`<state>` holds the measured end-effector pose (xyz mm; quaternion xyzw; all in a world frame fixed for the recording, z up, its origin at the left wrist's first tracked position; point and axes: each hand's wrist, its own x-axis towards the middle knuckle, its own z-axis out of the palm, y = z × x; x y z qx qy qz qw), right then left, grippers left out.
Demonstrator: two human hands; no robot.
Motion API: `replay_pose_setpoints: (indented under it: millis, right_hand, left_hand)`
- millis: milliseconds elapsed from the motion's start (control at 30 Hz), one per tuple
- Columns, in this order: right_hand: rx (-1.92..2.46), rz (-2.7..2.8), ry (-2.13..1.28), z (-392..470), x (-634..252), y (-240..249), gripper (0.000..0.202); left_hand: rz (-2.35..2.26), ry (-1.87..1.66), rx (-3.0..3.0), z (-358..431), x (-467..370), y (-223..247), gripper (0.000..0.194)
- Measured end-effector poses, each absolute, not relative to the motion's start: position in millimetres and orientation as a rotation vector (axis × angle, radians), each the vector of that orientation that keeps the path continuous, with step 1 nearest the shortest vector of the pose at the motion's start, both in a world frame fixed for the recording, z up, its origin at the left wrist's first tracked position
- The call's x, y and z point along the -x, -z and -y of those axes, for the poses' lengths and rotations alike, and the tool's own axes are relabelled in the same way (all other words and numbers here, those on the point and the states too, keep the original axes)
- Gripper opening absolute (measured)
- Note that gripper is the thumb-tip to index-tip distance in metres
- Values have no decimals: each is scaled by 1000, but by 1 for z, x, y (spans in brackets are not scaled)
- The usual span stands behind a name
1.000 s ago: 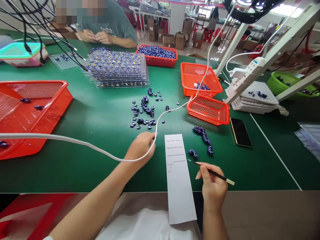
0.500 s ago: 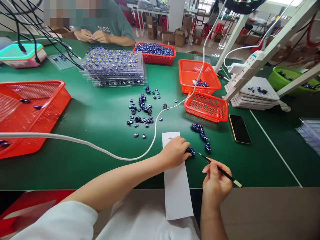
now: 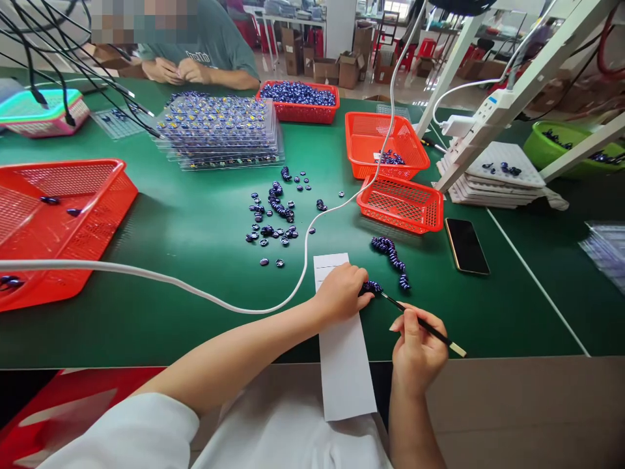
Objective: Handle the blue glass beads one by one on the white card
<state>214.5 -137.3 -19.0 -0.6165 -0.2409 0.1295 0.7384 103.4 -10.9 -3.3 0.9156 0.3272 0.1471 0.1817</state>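
Note:
My left hand (image 3: pixel 343 290) rests over a white paper strip (image 3: pixel 344 371), fingers curled against a short row of dark blue beads (image 3: pixel 373 286); its fingertips are partly hidden. In my right hand (image 3: pixel 418 342) is a thin black brush-like tool (image 3: pixel 432 331) with a pale end, its tip touching the right end of that row. A longer curved row of dark beads (image 3: pixel 392 259) lies just beyond. Loose dark pieces (image 3: pixel 278 231) and another curved row are scattered on the green table (image 3: pixel 195 215) to the left.
A white cable (image 3: pixel 209 298) crosses the table. Red baskets stand at left (image 3: pixel 63 228), back (image 3: pixel 297 112) and right (image 3: pixel 403 205). Stacked clear trays (image 3: pixel 219 133) hold pieces. A phone (image 3: pixel 467 246) lies right. A person's hands (image 3: pixel 178 70) are across the table.
The tool in my right hand has moved slightly up and left, and its tip now meets the short bead row. That row shows more beyond my left fingers. The whole view has shifted slightly.

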Motion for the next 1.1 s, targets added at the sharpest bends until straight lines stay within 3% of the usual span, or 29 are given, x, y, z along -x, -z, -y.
replay_pose_setpoints:
  millis: [200,633,800,933,1100]
  right_hand:
    - [1356,516,-284,137,-214,18,19]
    - [1360,531,-325,137,-218,22,22]
    - [1439,655,-525,144,-215,12,27]
    - [1594,861,-770,143,-199,-2,25]
    - [1697,979,-836,131,-184,0,27]
  left_hand:
    - [-962,-415,-2588,13,-112,0,11]
    - [-748,-543,-2496,23,-63,-6,17]
    - [-721,-672,-2422,21,-9,-8,16]
    - [-678,-607,-2437,22,16,-7,20]
    - [-495,-525,-2540,24,23,-1,29]
